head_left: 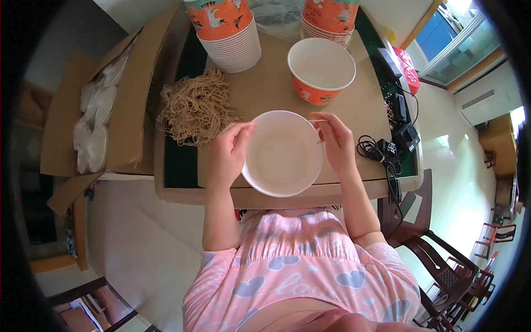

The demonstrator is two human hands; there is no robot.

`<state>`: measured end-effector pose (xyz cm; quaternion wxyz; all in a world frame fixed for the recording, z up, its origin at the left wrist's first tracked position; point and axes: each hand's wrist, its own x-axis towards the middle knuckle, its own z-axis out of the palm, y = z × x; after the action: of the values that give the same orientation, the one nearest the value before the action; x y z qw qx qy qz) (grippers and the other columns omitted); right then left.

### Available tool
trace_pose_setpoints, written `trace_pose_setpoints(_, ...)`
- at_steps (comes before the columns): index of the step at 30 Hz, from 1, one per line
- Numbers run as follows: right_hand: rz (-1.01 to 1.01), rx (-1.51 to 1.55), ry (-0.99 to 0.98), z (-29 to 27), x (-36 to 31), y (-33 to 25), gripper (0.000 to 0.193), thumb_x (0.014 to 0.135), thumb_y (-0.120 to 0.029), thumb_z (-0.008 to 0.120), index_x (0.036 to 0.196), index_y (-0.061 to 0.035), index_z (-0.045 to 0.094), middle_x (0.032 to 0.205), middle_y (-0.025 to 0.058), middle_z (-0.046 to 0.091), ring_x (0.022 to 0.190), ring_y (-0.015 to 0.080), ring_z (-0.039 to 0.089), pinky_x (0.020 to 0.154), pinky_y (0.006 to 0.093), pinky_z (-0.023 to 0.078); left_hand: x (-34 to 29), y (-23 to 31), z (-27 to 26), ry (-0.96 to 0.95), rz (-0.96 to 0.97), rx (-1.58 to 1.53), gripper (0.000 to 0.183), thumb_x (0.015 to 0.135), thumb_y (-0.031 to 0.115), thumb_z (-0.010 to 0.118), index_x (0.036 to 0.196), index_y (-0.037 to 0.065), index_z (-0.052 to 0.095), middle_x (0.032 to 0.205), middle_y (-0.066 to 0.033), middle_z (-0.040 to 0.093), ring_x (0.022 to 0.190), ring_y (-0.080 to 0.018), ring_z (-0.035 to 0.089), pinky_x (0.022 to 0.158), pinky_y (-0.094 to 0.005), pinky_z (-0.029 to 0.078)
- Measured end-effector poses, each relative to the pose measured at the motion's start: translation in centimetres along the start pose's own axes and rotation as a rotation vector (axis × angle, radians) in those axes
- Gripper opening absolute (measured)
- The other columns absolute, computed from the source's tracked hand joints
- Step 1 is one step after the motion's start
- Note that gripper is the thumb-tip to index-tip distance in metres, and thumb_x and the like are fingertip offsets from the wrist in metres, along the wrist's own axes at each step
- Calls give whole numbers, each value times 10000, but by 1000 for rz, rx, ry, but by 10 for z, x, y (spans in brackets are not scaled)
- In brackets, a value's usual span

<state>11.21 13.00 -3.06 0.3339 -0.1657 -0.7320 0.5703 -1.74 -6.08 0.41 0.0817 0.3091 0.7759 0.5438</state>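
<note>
A white paper bowl (pixel 282 157) rests on the table's near edge between my hands. My left hand (pixel 228 152) grips its left rim and pinches one end of a thin pale string (pixel 287 122) stretched across the bowl's far rim. My right hand (pixel 336 143) pinches the string's other end at the bowl's right side. A heap of tan string pieces (pixel 198 106) lies on the table just left of the bowl. Behind it stands a single orange paper bowl (pixel 321 71), white inside.
Two stacks of orange bowls (pixel 229 33) (pixel 328 19) stand at the table's (pixel 365 110) far side. An open cardboard box (pixel 130 99) with white lids sits to the left. Black cables and adapters (pixel 387 152) lie at the right edge. Dark wooden chairs (pixel 442 265) stand lower right.
</note>
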Motion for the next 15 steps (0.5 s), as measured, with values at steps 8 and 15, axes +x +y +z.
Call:
trace_pose_setpoints(8,343,139,-69,6,7,8,195,966,-111,488,983,17,635,706,-17,576,646,44,475,569,210,400,8,-22,-8,5,-194,-255,176,967,137,508,950,-4,613,765,-1,611,542,-14,449,467,-159,333)
trace_pose_setpoints(15,329,39,-99,3,8,16,306,971,-209,503,853,31,653,680,-10,596,621,47,483,555,214,392,14,-38,-17,-176,-418,-632,126,940,116,541,917,12,608,628,35,486,443,-10,331,390,-171,252)
